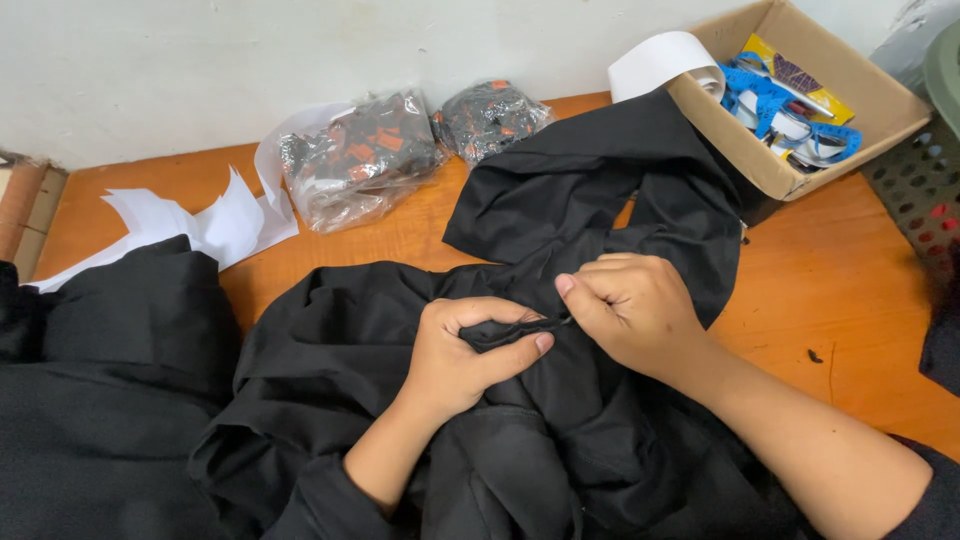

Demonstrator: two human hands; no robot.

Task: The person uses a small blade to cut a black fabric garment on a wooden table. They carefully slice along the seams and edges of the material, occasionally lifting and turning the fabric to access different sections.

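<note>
A black garment [560, 230] lies spread across the orange table [840, 290], and at its middle the left hand [462, 352] pinches a fold of it while the right hand [630, 305] grips the same fold beside it.

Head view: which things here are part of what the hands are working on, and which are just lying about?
In hand:
black garment, a fold pinched by left hand and right hand

Lying about:
two clear bags of small packets
white paper sheets
cardboard box with blue tools
perforated basket
black fabric pile
</note>
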